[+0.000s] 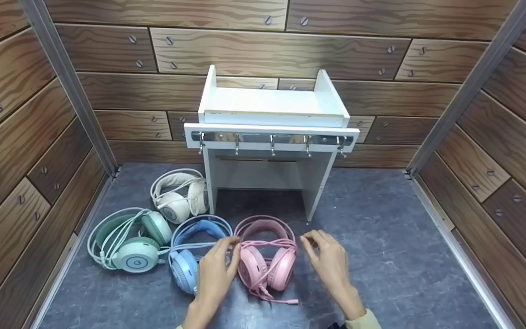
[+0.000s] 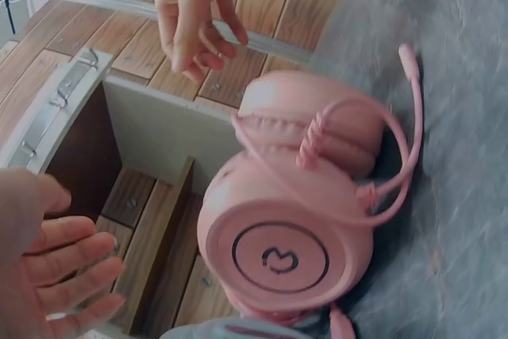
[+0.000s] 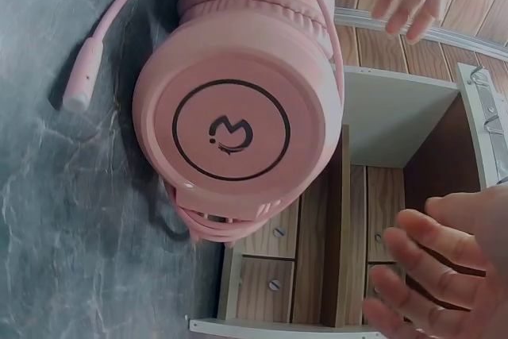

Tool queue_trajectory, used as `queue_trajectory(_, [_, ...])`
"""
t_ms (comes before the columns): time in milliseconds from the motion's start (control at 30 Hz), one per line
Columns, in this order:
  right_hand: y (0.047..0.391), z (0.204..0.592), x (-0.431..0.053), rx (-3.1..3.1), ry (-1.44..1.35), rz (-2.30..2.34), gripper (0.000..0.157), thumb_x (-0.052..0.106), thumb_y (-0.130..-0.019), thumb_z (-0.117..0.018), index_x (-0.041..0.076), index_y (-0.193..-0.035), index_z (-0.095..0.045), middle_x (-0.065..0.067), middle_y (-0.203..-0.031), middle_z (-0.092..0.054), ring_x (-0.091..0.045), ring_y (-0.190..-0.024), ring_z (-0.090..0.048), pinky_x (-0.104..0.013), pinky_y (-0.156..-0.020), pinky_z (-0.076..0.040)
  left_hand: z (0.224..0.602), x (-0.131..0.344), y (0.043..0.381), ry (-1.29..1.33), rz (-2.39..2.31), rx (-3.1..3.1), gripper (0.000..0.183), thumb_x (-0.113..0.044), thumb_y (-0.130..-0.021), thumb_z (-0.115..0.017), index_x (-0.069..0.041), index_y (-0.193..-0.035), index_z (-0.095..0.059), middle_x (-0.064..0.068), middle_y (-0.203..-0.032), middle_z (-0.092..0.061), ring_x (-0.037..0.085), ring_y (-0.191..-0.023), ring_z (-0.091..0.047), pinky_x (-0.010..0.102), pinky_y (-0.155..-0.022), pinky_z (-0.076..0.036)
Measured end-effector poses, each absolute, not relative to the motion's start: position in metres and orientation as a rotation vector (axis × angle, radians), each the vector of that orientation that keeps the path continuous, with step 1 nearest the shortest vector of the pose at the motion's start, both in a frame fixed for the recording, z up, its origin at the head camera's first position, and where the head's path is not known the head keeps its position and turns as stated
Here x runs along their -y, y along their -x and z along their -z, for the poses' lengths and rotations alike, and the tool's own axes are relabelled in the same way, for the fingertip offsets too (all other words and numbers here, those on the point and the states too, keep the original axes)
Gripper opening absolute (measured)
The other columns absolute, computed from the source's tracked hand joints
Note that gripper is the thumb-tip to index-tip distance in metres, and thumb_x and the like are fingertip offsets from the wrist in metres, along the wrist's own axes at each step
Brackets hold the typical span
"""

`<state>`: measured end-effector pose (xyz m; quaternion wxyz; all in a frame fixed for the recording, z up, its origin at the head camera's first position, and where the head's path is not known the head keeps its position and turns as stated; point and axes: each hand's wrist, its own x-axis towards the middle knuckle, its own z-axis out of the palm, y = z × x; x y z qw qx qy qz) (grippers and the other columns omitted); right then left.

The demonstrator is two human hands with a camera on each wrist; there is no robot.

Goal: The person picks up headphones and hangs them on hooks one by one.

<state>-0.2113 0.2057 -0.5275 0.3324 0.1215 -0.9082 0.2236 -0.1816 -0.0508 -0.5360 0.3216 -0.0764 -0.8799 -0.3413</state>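
Observation:
A pink headset [image 1: 266, 267] with a boom microphone lies on the grey floor, its cable bundled across the headband. My left hand [image 1: 217, 269] is at its left side, fingers relaxed and fingertips close to the band in the head view. On the other side my right hand [image 1: 328, 261] hovers just off the headset, fingers loosely bent and holding nothing. Both wrist views show a gap between palm and pink ear cups [image 2: 278, 256] [image 3: 238, 117]. A blue headset [image 1: 185, 269] lies left of the pink one, partly hidden behind my left hand.
Farther left lie a green headset [image 1: 137, 256] and a cream headset [image 1: 176, 205]. Behind them stands a white shelf unit [image 1: 267, 119] with a rail of several metal hooks [image 1: 272, 139] across its front. Wood-patterned walls [image 1: 281, 50] enclose three sides.

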Motion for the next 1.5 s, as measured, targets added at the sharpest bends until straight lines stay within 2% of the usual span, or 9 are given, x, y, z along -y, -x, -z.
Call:
queue_trajectory(67, [0.213,0.523,-0.207,2.343,-0.324,-0.579,0.006,0.025,-0.083,-0.067,0.022,-0.078,-0.065,0.013,-0.066,-0.054,-0.005,-0.06,-0.051,-0.023,-0.05,-0.042,0.537,0.049,0.179,0.131,0.9,2.332,0.006,-0.028,-0.086,-0.062,-0.025,-0.087,-0.067,-0.016,-0.073,-0.06,0.005,-0.061,-0.057,0.027,-0.051,-0.044])
queue_trajectory(167, [0.217,0.515,-0.21,2.309,-0.33,-0.592,0.01,0.025,-0.086,-0.064,0.02,-0.078,-0.065,0.011,-0.064,-0.051,-0.007,-0.057,-0.049,-0.022,-0.049,-0.039,0.542,0.045,0.175,0.05,0.909,2.396,0.007,-0.031,-0.086,-0.062,-0.027,-0.082,-0.066,-0.02,-0.064,-0.055,0.002,-0.053,-0.05,0.026,-0.046,-0.039])
queue_trajectory(333, [0.22,0.498,-0.213,2.271,-0.343,-0.613,0.011,0.027,-0.088,-0.062,0.019,-0.081,-0.066,0.011,-0.066,-0.053,-0.006,-0.059,-0.049,-0.025,-0.05,-0.042,0.551,0.039,0.17,-0.047,0.951,2.499,0.011,-0.036,-0.087,-0.06,-0.027,-0.087,-0.066,-0.021,-0.068,-0.059,0.001,-0.054,-0.054,0.029,-0.049,-0.043])
queue_trajectory(433, [0.222,0.485,-0.215,2.249,-0.356,-0.622,0.011,0.026,-0.088,-0.062,0.018,-0.082,-0.066,0.01,-0.069,-0.057,-0.006,-0.061,-0.053,-0.026,-0.053,-0.046,0.556,0.035,0.166,-0.063,0.925,2.53,0.017,-0.037,-0.086,-0.061,-0.022,-0.089,-0.066,-0.015,-0.068,-0.06,0.005,-0.055,-0.056,0.032,-0.05,-0.045])
queue_trajectory(600, [0.229,0.462,-0.22,2.193,-0.389,-0.63,0.011,0.024,-0.088,-0.061,0.015,-0.086,-0.067,0.008,-0.076,-0.062,-0.008,-0.065,-0.059,-0.026,-0.055,-0.05,0.566,0.026,0.16,-0.005,0.862,2.597,0.039,-0.038,-0.085,-0.061,-0.004,-0.104,-0.063,0.009,-0.086,-0.064,0.027,-0.076,-0.063,0.043,-0.065,-0.05])
queue_trajectory(700, [0.234,0.447,-0.223,2.153,-0.4,-0.619,0.011,0.024,-0.087,-0.062,0.015,-0.09,-0.069,0.008,-0.08,-0.064,-0.008,-0.067,-0.059,-0.026,-0.056,-0.049,0.571,0.021,0.157,0.006,0.878,2.68,0.056,-0.042,-0.086,-0.058,0.005,-0.115,-0.056,0.02,-0.098,-0.062,0.038,-0.088,-0.061,0.048,-0.072,-0.049])
queue_trajectory(933, [0.242,0.409,-0.225,2.068,-0.39,-0.626,0.016,0.023,-0.087,-0.062,0.016,-0.101,-0.069,0.005,-0.095,-0.067,-0.013,-0.085,-0.061,-0.03,-0.075,-0.05,0.583,0.016,0.154,-0.069,1.052,2.826,0.079,-0.053,-0.083,-0.056,0.009,-0.13,-0.041,0.028,-0.109,-0.056,0.046,-0.086,-0.059,0.053,-0.072,-0.049])
queue_trajectory(1200, [0.26,0.37,-0.227,2.012,-0.376,-0.641,0.024,0.022,-0.089,-0.059,0.013,-0.111,-0.065,-0.003,-0.106,-0.065,-0.02,-0.099,-0.057,-0.035,-0.089,-0.046,0.59,0.007,0.161,-0.234,1.36,2.763,0.084,-0.049,-0.084,-0.058,0.013,-0.134,-0.032,0.033,-0.126,-0.045,0.047,-0.11,-0.049,0.054,-0.089,-0.041])
queue_trajectory(1500, [0.292,0.347,-0.225,2.023,-0.483,-0.524,0.035,0.02,-0.088,-0.06,0.011,-0.122,-0.058,-0.006,-0.12,-0.057,-0.024,-0.117,-0.047,-0.033,-0.104,-0.033,0.59,-0.007,0.169,-0.466,1.636,2.578,0.079,-0.041,-0.089,-0.054,0.016,-0.135,-0.026,0.038,-0.134,-0.032,0.051,-0.124,-0.031,0.057,-0.1,-0.028])
